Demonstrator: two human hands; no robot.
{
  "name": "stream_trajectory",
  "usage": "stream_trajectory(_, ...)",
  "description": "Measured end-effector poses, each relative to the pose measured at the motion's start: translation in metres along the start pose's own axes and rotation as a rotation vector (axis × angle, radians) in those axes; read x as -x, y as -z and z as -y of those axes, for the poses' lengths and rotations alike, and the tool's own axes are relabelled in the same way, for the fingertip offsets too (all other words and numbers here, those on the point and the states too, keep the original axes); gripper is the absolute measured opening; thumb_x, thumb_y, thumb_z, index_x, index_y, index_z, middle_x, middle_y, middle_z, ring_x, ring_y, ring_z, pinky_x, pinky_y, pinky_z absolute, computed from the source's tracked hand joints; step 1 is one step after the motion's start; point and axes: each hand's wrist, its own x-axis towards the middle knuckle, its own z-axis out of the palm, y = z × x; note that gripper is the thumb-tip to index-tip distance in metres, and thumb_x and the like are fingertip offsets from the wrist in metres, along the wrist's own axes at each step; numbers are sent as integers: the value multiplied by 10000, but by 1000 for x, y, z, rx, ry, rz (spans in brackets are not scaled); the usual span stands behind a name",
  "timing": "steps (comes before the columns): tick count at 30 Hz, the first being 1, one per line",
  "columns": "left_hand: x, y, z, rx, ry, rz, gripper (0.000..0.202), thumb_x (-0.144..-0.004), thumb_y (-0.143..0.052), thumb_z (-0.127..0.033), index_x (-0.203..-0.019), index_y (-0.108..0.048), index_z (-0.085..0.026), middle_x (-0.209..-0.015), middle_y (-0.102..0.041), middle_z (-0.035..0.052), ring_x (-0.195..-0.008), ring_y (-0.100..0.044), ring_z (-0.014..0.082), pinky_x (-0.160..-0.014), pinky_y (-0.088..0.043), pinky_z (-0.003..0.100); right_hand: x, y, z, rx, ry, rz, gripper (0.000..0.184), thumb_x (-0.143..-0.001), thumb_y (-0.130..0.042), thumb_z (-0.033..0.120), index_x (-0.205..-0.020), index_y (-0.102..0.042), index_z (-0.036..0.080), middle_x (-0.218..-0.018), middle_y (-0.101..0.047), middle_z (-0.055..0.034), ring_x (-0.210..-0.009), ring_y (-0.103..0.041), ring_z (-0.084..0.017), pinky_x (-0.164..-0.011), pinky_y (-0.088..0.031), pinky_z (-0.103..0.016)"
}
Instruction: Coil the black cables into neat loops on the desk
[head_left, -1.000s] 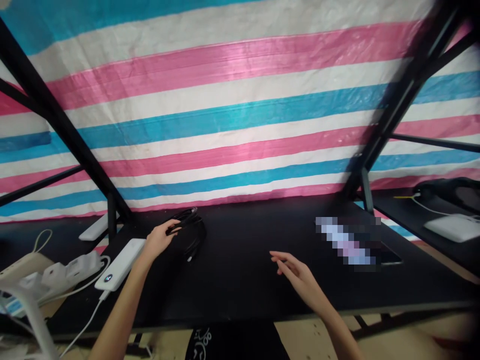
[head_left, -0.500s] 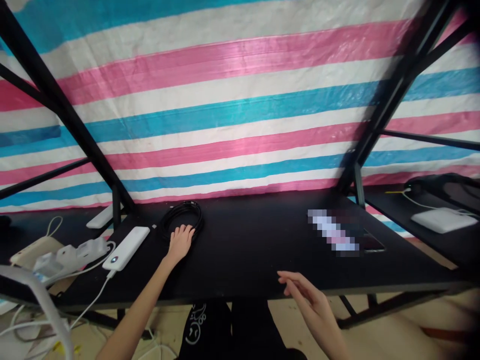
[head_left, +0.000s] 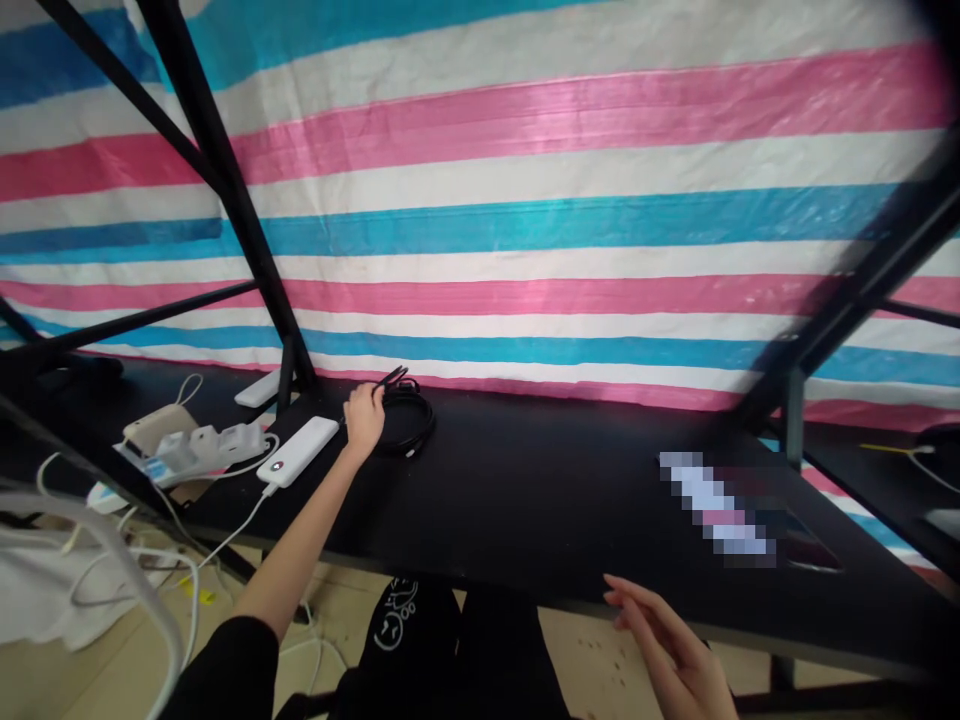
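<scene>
Black cable coil (head_left: 411, 428) blurs into table (head_left: 540, 500), edge hidden behind left hand (head_left: 364, 420).

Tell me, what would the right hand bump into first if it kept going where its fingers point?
Probably the front edge of the black table; the right hand hovers just before it, though its height is unclear.

Light: bright, even and diffuse, with no hard shadows. The striped tarp (head_left: 525, 200) is well exposed, with a soft sheen on its upper pink band. The black table (head_left: 540, 480) reads dark and flat. The black cable (head_left: 409, 425) near its far left corner barely separates from it. Frame bars (head_left: 225, 190) bow from the wide-angle lens. The right corners of the view are smeared and dark. The right hand (head_left: 675, 650) is soft at the table's near edge. A pixelated patch (head_left: 716, 505) sits toward the table's right edge.
</scene>
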Motion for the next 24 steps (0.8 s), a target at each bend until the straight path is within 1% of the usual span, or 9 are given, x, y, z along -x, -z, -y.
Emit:
stream_trajectory(5, 1, 50, -26, 120, 93, -365, 307, -950, -280, -253, -1032, -548, -127, -1041, -602, 141, -1041, -532, 234, -906, -380, 342, -2, -9, 4, -40, -14, 28, 338, -787, -589, 487, -997, -692, 242, -892, -697, -76, -719, -664, -183, -624, -556, -219)
stream_trajectory(7, 16, 69, -47, 211, 65, -411, 301, -958, -289, -300, -1023, -542, -151, -934, -612, 74, -895, -564, 174, -809, -419, 273, -6, -19, 14, -81, -10, 92, 342, -784, -605, 471, -1020, -686, 236, -894, -698, -81, -716, -666, -183, -645, -561, -234)
stream_trajectory(8, 27, 77, -59, 401, 19, -409, 269, -943, -352, -327, -988, -553, -153, -857, -599, 46, -803, -557, 151, -741, -425, 249, -8, -26, 22, -113, -10, 119, 356, -790, -604, 464, -1051, -676, 234, -912, -698, -85, -722, -668, -185, -657, -564, -245)
stream_trajectory(9, 41, 84, -72, 587, -23, -341, 249, -927, -400, -356, -932, -555, -160, -766, -565, 14, -702, -530, 123, -657, -415, 223, -10, -33, 31, -153, -10, 144, 378, -801, -596, 459, -1098, -658, 234, -949, -694, -93, -741, -671, -189, -662, -565, -256)
stream_trajectory(11, 75, 93, -96, 897, -35, -2, 268, -902, -450, -414, -809, -520, -172, -592, -433, -45, -506, -402, 76, -479, -323, 182, -13, -51, 52, -248, -7, 176, 446, -837, -554, 456, -1226, -584, 240, -1087, -662, -119, -847, -672, -211, -686, -566, -280)
stream_trajectory(13, 112, 95, -114, 1100, 52, 332, 309, -896, -454, -457, -747, -442, -187, -533, -373, -71, -435, -321, 54, -414, -249, 162, -13, -69, 72, -343, -7, 218, 530, -873, -494, 473, -1354, -460, 253, -1258, -573, -139, -1016, -635, -241, -750, -564, -319)
stream_trajectory(16, 167, 86, -124, 1322, 255, 653, 385, -889, -386, -560, -738, -359, -207, -509, -330, -93, -368, -220, 37, -358, -173, 161, -7, -89, 90, -441, -89, 283, 620, -890, -422, 527, -1444, -306, 273, -1378, -472, -133, -1148, -567, -253, -850, -539, -381)
stream_trajectory(21, 229, 72, -117, 1344, 262, 845, 389, -888, -393, -566, -809, -411, -186, -541, -345, -80, -421, -256, 39, -408, -196, 179, 12, -95, 89, -494, -261, 317, 534, -824, -508, 577, -1229, -588, 239, -1303, -557, -96, -1231, -493, -261, -1014, -421, -405)
stream_trajectory(24, 245, 74, -115, 1368, 235, 916, 361, -904, -390, -534, -838, -428, -181, -594, -414, -55, -442, -329, 42, -454, -266, 194, 21, -93, 87, -564, -347, 302, 523, -828, -457, 606, -1125, -650, 220, -1264, -583, -100, -1207, -506, -278, -933, -485, -396)
